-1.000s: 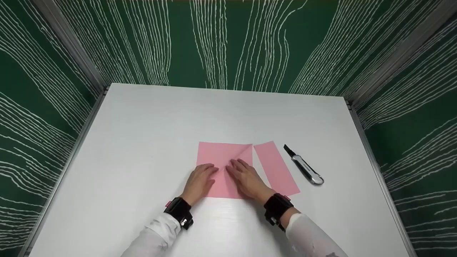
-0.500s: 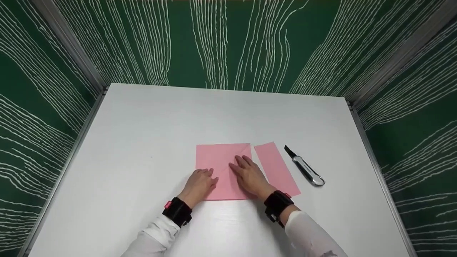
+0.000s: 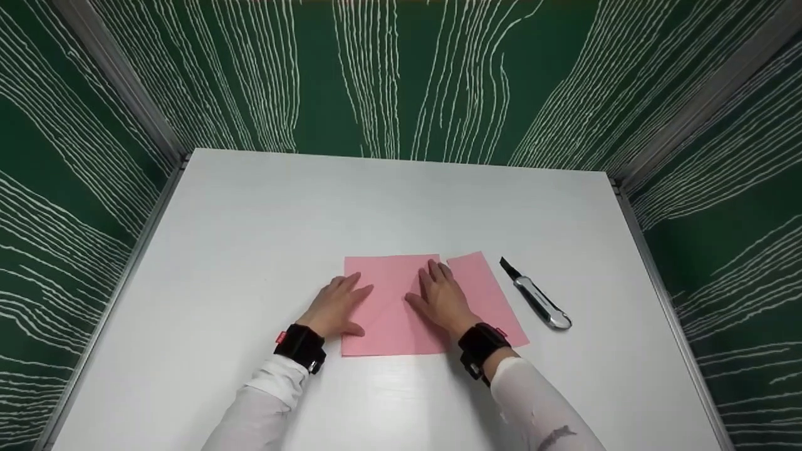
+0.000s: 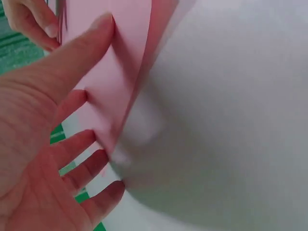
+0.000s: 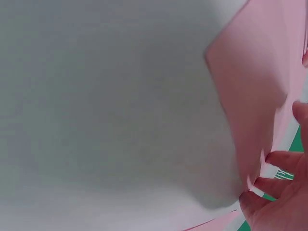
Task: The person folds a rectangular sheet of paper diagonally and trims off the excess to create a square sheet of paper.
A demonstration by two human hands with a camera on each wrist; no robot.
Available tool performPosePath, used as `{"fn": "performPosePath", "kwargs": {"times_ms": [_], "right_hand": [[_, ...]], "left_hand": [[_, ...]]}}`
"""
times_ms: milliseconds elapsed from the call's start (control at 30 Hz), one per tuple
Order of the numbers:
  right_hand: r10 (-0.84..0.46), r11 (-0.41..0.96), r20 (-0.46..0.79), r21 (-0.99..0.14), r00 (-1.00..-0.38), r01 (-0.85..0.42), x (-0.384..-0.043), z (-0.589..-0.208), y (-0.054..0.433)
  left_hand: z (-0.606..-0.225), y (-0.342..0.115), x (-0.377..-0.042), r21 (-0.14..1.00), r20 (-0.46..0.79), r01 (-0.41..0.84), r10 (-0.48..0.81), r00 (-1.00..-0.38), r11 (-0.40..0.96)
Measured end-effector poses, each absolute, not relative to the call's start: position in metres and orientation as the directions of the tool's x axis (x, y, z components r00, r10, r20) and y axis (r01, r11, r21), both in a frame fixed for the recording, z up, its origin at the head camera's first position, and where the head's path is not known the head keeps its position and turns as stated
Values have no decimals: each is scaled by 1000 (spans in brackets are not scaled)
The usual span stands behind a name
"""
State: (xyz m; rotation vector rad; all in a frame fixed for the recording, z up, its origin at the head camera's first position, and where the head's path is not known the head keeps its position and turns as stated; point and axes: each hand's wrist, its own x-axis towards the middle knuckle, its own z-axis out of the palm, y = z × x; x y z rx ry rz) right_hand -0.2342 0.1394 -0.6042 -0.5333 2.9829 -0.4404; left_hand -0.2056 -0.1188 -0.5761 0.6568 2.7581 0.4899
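Note:
A square pink paper sheet [image 3: 387, 313] with a faint diagonal crease lies on the white table. My left hand [image 3: 333, 305] rests at its left edge, fingers spread and thumb over the paper. In the left wrist view the thumb lies on the sheet [image 4: 132, 29] while the other fingertips touch down along its margin. On the right side, my right hand [image 3: 446, 302] lies with extended fingers near the sheet's far right corner. The right wrist view shows those fingertips at the edge of the paper [image 5: 250, 82], whose near corner stands slightly off the table.
A narrower pink paper strip [image 3: 492, 300] lies slanted just right of the sheet, partly behind my right hand. Beyond it is a utility knife [image 3: 540, 302] with its dark blade pointing away. Green walls with white lines surround the white table [image 3: 263, 207].
The left hand has moved left and outward, spreading its fingers at the sheet's left edge. My right hand has slid slightly toward the far right corner, and the sheet has shifted slightly nearer.

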Motion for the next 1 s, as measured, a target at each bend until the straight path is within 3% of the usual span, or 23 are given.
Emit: {"fn": "performPosePath", "kwargs": {"times_ms": [100,600,767,900,1000], "right_hand": [[-307,927,-79,-251,-948,-279,-238,-604,135],[-210,925,-238,-362,-948,-114,-248,-598,124],[-210,930,-254,-350,-944,-113,-251,-592,122],[-249,950,-211,-244,-945,-195,-248,-593,120],[-285,950,-151,-173,-946,-259,-247,-594,117]], "left_hand": [[-574,-121,-212,391,-216,331,435,-874,859],[-565,-110,-222,368,-326,212,340,-882,905],[-565,-104,-220,341,-300,325,430,-852,882],[-568,-100,-218,368,-305,441,555,-774,818],[-566,-100,-216,389,-352,446,578,-737,806]]}}
